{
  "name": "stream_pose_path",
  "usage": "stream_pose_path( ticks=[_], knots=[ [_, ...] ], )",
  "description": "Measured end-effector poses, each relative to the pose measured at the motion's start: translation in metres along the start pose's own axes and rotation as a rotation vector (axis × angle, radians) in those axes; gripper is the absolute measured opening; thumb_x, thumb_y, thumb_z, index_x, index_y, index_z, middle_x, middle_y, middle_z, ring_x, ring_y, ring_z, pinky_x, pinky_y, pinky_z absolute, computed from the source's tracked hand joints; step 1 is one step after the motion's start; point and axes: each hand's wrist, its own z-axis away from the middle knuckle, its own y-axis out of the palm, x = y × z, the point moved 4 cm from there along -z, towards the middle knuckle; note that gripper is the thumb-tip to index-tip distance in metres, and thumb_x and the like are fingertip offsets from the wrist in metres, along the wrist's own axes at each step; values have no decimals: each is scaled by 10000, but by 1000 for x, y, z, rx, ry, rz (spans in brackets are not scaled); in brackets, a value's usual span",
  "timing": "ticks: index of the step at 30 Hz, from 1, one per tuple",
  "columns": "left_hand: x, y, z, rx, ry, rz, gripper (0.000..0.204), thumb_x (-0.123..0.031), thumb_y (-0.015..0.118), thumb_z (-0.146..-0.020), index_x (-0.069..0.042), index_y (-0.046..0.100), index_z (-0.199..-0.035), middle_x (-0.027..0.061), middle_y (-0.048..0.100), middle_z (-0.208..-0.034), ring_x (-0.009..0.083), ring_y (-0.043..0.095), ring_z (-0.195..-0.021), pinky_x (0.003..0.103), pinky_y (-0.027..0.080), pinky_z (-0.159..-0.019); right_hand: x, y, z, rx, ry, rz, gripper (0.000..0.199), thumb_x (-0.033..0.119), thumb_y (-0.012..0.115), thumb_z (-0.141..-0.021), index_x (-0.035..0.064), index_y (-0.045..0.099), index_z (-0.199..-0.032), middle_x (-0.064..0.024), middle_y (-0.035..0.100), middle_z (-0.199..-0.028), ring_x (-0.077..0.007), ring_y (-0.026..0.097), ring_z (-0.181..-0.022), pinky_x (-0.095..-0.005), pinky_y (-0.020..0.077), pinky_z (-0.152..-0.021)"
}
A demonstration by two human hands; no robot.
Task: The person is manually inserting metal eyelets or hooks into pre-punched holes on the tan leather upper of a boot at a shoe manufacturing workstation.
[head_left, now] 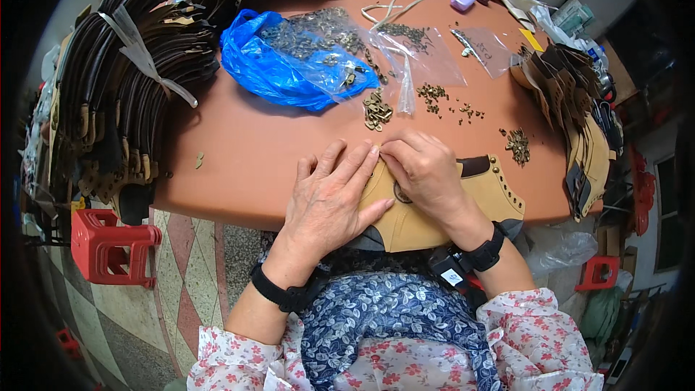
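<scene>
1. The smooth orange-brown table (239,166) fills the middle, its near edge curving in front of the person.
2. A tall, bowed stack of dark brown leather-like pieces (108,108), tied with a pale strip, crowds its left side; a stack of tan and brown pieces (594,152) overhangs the right edge.
3. A red plastic stool (94,250) stands on the patterned floor at left.
4. A crumpled blue plastic bag (250,65), heaped with small metal parts, sits just beyond the left hand — between it and the far side.
5. A tan, dark-trimmed leather-like piece (409,228) lies at the near table edge, partly covered by both hands.
6. The left hand (327,192) rests on its left end, fingers spread. The right hand (427,174) has its fingertips pinched together at the upper edge — whether they hold something small, I cannot tell.
7. Bronze-coloured metal parts lie loose: flat looped ones (377,111) beyond the fingertips, a small heap (518,146) near the right-hand stack.
</scene>
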Motion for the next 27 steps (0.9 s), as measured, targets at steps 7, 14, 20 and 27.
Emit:
stream_pose_path(
  ticks=[7, 14, 20, 27],
  knots=[
    [0, 0, 0, 1, -6, 3, 671, -504, 705, -832, -60, 607, -1326, 53, 552, -1393, 280, 484, -1253, 454, 396, -926, -9, 4, 2, -11, 84, -101, 69, 9, 696, -836, 5, 668, -899, -124, 665, -898, -310, 668, -799, -376, 539, -691],
    [0, 0, 0, 4, -10, 9, 673, -504, 706, -831, -57, 607, -1324, 58, 555, -1391, 282, 484, -1258, 457, 395, -934, -14, 1, 6, 4, 180, -178, 82, -7, 674, -860, -23, 671, -940, -140, 683, -918, -289, 691, -805, -346, 545, -706],
    [0, -1, -1, 17, -18, 16, 676, -506, 705, -833, -52, 605, -1324, 61, 557, -1389, 280, 485, -1260, 451, 390, -937, -15, 0, 4, 1, 164, -200, 94, -14, 684, -844, -22, 672, -936, -138, 678, -918, -301, 684, -825, -357, 542, -716],
    [0, -1, -1, 24, -38, 36, 729, -511, 714, -829, -31, 571, -1358, 75, 566, -1376, 278, 495, -1262, 439, 384, -953, -13, 2, 4, -6, 111, -217, 101, -7, 699, -835, -11, 673, -932, -136, 659, -895, -308, 663, -810, -366, 528, -696]
  ],
)
